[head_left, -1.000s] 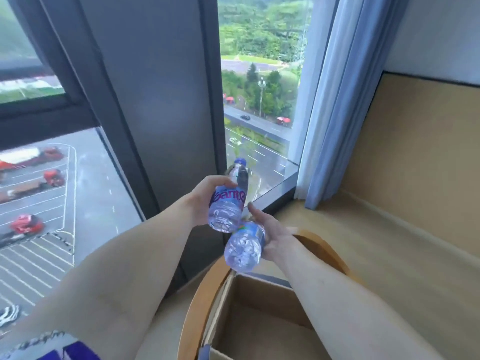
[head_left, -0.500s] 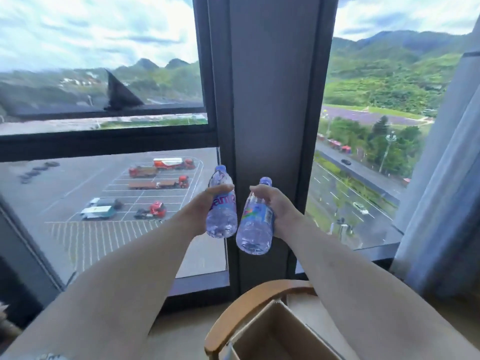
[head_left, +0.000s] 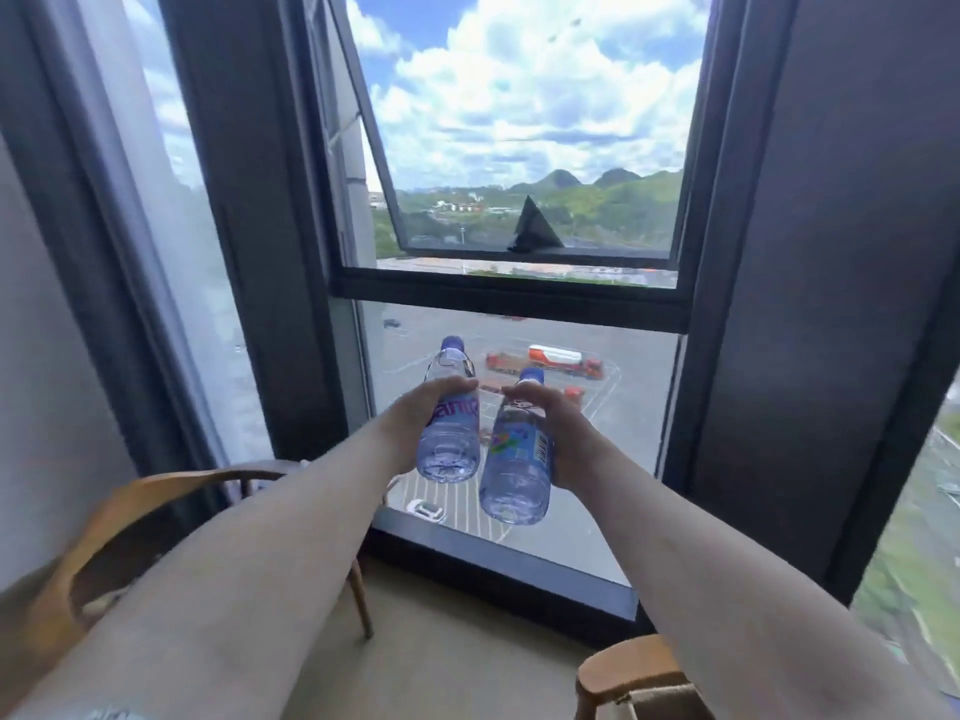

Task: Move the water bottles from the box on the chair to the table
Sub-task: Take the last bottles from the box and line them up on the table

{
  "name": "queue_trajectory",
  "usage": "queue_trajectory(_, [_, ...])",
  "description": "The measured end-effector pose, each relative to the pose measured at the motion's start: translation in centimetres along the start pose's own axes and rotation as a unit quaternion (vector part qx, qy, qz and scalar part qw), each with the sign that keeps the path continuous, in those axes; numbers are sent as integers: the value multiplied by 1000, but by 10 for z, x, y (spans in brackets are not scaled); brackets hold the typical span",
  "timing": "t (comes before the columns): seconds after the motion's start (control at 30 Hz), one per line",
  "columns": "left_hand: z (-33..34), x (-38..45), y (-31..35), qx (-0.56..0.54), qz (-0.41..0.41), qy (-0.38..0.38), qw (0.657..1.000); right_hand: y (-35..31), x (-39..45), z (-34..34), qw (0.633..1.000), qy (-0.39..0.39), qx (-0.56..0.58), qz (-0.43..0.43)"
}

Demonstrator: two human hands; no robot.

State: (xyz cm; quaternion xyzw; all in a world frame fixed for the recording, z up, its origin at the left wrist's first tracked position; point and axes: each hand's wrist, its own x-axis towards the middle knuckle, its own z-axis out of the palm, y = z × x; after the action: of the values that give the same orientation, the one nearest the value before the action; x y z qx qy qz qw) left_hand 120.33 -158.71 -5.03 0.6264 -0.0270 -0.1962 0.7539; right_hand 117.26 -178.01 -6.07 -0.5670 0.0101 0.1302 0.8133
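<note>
gripping bottles (head_left: 451,433), fingers (head_left: 457,385) around

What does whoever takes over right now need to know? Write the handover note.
Left hand: grips one water bottle, roughly upright, blue cap up.
Right hand: grips a second water bottle, also cap up, close beside the first.
Both are held in the air in front of the window.
A wooden chair shows at the lower right edge, another chair at left. No table in view.
Done: two bottles picked up.
Left: find the table, set both down. The box's contents cannot be seen.
</note>
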Motion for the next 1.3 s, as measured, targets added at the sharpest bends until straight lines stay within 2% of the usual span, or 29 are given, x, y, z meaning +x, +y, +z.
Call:
queue_trajectory(0.27, [-139,-179,-22,-49,2,165,985,83,-29,173,986,-144,-29,75])
queue_trajectory(0.43, [-207,-309,-44,-70,18,275,959,147,-65,286,967,-233,-23,103])
queue_trajectory(0.7, [-295,-496,-76,-110,10,394,913,234,-131,455,921,-350,-31,170])
queue_trajectory(0.87, [-340,-584,-89,-140,41,476,867,275,-166,549,875,-429,-69,214])
queue_trajectory(1.0, [-371,-647,-101,-167,49,523,835,312,-181,623,852,-458,-95,237])
queue_trajectory(1.2, [-434,-728,-108,-182,60,617,763,370,-192,743,789,-528,-100,299])
queue_trajectory(1.3, [-471,-762,-104,-189,74,651,731,391,-196,803,772,-540,-126,311])
